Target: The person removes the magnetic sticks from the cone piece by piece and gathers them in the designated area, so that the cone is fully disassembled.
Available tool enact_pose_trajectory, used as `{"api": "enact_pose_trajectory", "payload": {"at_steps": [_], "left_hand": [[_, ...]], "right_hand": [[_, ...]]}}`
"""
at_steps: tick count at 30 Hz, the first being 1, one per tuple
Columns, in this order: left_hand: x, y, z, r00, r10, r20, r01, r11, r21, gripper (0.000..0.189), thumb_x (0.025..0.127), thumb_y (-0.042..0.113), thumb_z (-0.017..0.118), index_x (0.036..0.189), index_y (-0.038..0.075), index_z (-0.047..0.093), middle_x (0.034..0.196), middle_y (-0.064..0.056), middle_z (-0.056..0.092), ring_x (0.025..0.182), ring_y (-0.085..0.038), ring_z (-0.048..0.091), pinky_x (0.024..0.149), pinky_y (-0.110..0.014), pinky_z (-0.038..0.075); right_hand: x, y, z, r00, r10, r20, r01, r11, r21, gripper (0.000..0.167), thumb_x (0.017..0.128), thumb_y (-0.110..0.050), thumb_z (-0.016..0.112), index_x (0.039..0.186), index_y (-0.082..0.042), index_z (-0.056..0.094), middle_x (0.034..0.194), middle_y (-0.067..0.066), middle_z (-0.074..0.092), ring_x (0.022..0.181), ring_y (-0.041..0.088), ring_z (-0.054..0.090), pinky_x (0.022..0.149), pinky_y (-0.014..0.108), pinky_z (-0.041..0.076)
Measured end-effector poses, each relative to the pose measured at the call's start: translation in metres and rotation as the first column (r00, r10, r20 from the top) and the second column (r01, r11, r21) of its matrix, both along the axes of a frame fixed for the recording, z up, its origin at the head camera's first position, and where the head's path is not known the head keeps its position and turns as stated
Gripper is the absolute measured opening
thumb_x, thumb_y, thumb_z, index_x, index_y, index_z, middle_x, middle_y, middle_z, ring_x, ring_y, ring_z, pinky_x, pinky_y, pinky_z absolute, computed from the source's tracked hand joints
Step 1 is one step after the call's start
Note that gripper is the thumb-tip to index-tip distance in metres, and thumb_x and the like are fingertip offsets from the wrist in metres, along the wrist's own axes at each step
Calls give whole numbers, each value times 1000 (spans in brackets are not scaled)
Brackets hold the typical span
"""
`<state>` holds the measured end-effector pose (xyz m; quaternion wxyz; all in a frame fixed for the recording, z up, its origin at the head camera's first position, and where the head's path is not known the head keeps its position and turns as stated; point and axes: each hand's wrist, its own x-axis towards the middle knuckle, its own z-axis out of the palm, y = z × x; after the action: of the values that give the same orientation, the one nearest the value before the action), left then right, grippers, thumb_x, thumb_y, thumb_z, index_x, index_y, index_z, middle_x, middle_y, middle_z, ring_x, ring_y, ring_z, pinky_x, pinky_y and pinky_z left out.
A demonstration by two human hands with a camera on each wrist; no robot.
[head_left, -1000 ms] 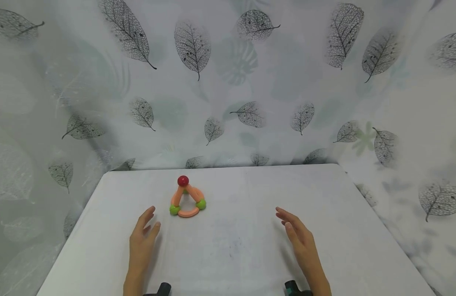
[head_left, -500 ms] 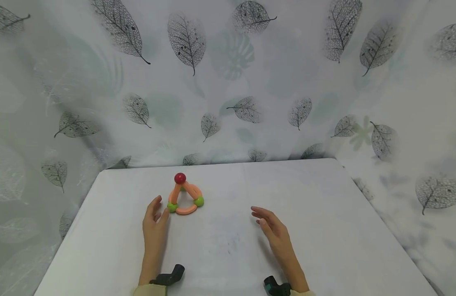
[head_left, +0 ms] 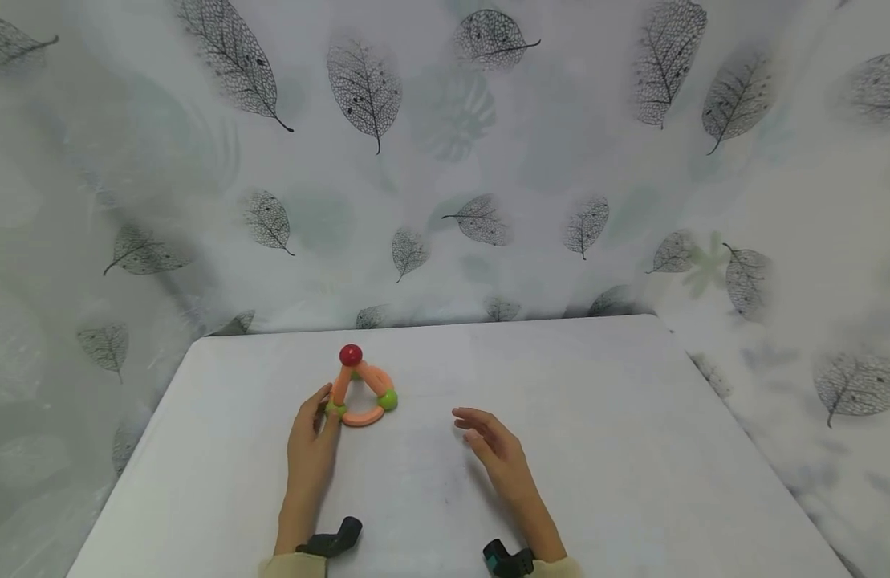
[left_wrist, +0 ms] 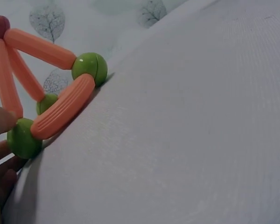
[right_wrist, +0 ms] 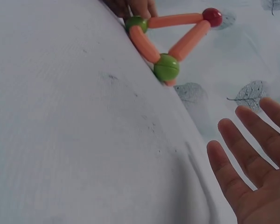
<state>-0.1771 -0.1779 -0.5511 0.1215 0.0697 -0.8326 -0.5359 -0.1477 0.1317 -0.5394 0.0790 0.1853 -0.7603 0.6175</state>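
A pyramid-shaped toy point(head_left: 363, 418) of orange sticks and balls stands on the white table, left of its middle. Its top ball point(head_left: 351, 355) is red and the base balls are green. My left hand point(head_left: 310, 449) holds the left green ball point(left_wrist: 24, 139) between the thumb, on the near side, and the fingers. In the left wrist view only the thumb point(left_wrist: 1, 120) and parts of some fingers show. Right of the toy and apart from it, my right hand point(head_left: 498, 453) hovers over the table. Its fingers point(right_wrist: 245, 156) are spread and hold nothing.
The white table point(head_left: 618, 449) has a straight back edge. A pale curtain point(head_left: 445, 160) with a leaf pattern hangs behind it and at both sides. Black cameras are strapped to the left wrist point(head_left: 332, 539) and the right wrist point(head_left: 508, 559).
My left hand has moved right and forward to the toy and taken hold of its left green ball. My right hand has moved left, nearer to the toy. The toy stands where it was.
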Motion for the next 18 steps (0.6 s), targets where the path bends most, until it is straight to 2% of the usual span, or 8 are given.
{"api": "enact_pose_trajectory", "payload": {"at_steps": [3,7,12,15,18], "left_hand": [[-1,2,-4,999,10,-38,-14,996,-85,44,105,10,58,149,12,54,153,-12,53,147,-32,46,123,-55,37],[-4,4,-7,997,11,-75,-26,980,-199,43,104,11,61,146,6,57,154,-15,52,148,-37,45,120,-61,35],[-5,7,-8,996,6,-94,-29,968,-249,43,101,13,65,143,6,60,150,-15,56,141,-40,49,113,-64,37],[-5,8,-8,989,-19,-148,-21,964,-266,42,96,9,71,137,6,65,143,-16,61,134,-43,53,108,-66,37],[-6,11,-8,974,-65,-216,3,961,-277,41,90,5,77,130,6,69,136,-18,65,127,-46,55,103,-67,37]], "right_hand": [[-4,-6,-1,999,15,29,-15,1000,-9,36,106,-2,53,141,-7,60,141,16,66,126,36,66,101,23,54],[-7,-10,-3,997,30,66,-27,998,-51,34,107,-4,54,140,-3,59,140,19,66,124,37,67,97,25,57],[-8,-10,-3,996,30,90,-21,995,-94,33,107,-6,54,139,-1,59,139,22,65,122,37,67,94,27,59],[-8,-10,-3,994,20,107,-14,998,-64,33,107,-7,55,140,-3,59,140,20,65,122,35,68,95,25,58],[-9,-11,-3,992,3,124,1,999,-33,34,106,-7,56,140,-7,61,139,16,67,123,34,68,97,23,56]]}}
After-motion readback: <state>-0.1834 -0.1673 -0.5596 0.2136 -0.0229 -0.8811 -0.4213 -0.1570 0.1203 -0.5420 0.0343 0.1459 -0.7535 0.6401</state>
